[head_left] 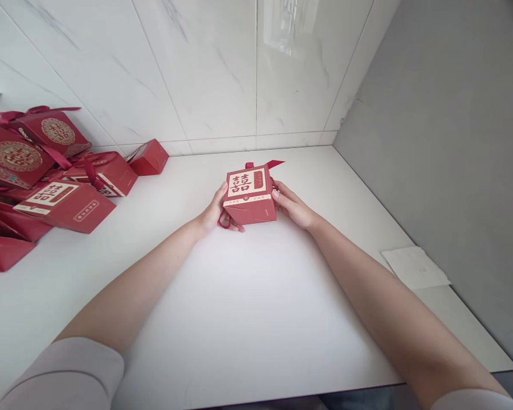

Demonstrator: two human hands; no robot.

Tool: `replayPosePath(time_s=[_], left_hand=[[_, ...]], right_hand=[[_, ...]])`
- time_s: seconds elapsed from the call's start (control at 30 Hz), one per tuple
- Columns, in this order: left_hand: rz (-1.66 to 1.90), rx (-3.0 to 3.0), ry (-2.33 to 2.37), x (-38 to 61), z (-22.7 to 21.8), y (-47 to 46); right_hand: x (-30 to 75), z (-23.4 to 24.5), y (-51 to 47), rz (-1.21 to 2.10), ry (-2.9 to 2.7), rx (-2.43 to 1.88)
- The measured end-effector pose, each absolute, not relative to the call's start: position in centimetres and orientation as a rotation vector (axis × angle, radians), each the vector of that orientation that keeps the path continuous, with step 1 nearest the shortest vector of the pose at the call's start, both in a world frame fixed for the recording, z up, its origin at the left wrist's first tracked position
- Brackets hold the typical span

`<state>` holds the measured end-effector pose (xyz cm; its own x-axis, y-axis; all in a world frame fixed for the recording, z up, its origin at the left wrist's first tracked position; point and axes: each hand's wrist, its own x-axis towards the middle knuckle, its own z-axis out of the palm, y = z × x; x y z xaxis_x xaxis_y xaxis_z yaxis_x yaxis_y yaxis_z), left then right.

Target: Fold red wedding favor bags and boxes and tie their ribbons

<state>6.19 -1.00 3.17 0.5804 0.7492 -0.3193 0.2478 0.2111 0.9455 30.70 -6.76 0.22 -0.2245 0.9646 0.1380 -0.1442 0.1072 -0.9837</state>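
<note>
A small red gift box (pixel 250 196) with a cream label and a red ribbon at its top stands on the white table (pixel 239 296), near the far middle. My left hand (pixel 216 212) grips its left side, fingers curled under the lower corner. My right hand (pixel 291 206) holds its right side, thumb on the edge. A red cord shows below the box by my left fingers.
A pile of similar red gift boxes (pixel 47 171) with ribbons lies at the far left against the tiled wall. A white paper sheet (pixel 414 266) rests at the table's right edge by the grey wall.
</note>
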Motion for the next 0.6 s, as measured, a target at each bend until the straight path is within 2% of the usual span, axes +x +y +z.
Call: replayPosePath(time_s=[0.6], left_hand=[[0.495, 1.388, 0.934, 6.25, 2.69, -1.46]], right_hand=[[30.48, 0.68, -6.87, 1.362, -1.29, -0.941]])
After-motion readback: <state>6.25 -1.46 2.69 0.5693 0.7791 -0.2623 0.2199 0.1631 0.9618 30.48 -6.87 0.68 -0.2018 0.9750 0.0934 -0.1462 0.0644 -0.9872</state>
